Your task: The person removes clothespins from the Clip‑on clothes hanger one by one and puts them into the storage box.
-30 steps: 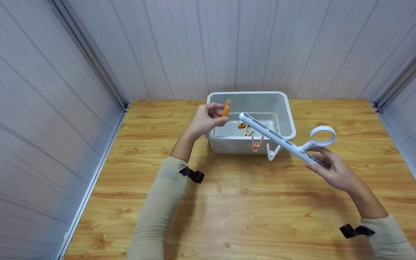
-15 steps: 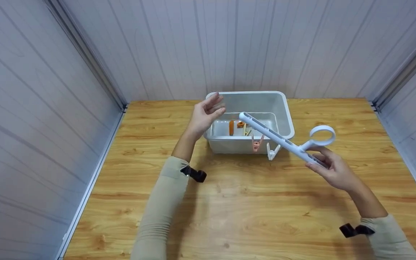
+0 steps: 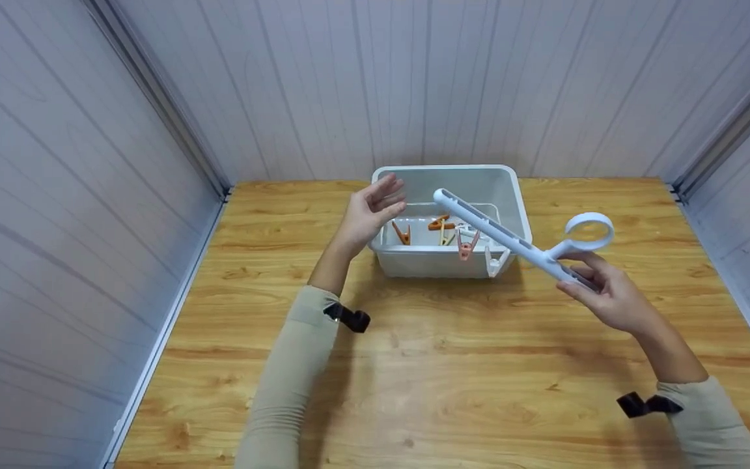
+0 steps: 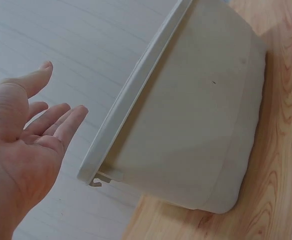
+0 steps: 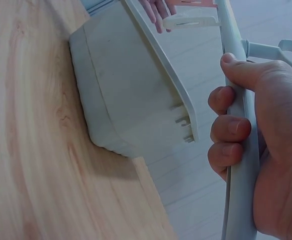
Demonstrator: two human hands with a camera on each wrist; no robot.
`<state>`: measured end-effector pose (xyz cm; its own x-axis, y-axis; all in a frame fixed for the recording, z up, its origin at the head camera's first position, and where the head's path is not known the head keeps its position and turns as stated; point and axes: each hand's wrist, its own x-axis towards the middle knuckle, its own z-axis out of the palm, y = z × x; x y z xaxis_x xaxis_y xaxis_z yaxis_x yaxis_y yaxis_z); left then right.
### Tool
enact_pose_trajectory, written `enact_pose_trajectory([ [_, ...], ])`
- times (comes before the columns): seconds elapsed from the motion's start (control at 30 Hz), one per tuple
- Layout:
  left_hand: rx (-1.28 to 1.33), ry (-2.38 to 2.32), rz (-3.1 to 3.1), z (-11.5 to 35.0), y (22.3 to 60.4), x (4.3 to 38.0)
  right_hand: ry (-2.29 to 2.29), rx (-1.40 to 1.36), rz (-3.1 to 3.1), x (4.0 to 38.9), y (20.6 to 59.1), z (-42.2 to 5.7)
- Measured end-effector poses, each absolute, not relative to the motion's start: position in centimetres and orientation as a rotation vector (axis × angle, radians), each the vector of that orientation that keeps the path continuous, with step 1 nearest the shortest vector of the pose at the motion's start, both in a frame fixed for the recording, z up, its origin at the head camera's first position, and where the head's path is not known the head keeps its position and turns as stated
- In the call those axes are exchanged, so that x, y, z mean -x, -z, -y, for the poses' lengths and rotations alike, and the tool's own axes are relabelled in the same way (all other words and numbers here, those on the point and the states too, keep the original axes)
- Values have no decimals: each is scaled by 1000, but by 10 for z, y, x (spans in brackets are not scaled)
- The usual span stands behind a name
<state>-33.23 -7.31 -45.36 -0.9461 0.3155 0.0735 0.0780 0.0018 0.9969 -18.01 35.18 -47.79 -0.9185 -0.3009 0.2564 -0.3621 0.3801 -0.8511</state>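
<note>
At nine o'clock of the bin (image 3: pixel 437 264), the left hand (image 3: pixel 365 215) has let go: its fingers are loosely extended and hold nothing, while one second ago they pinched the orange clip (image 3: pixel 405 237). This clip now lies inside, at eight o'clock, apart from the other clips (image 3: pixel 441 226). I judge the bin has gained one; the pink clip (image 3: pixel 465 251) and the white clip (image 3: pixel 493 263) remain on the hanger (image 3: pixel 492 227). At four o'clock, the right hand (image 3: pixel 611 298) grasps the hanger, slightly raised since then.
</note>
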Motion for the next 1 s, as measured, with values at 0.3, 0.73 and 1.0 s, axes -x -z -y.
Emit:
enact_pose_trajectory([
  [0.3, -441, -2089, -2069, 76, 460, 329, -1583, -649, 2590, 188, 465, -351],
  [0.73, -519, -2076, -2031, 87, 465, 319, -1581, -750, 2648, 200, 448, -345],
  [1.0, -585, -2085, -1987, 89, 466, 307, -1563, -806, 2703, 210, 438, -340],
])
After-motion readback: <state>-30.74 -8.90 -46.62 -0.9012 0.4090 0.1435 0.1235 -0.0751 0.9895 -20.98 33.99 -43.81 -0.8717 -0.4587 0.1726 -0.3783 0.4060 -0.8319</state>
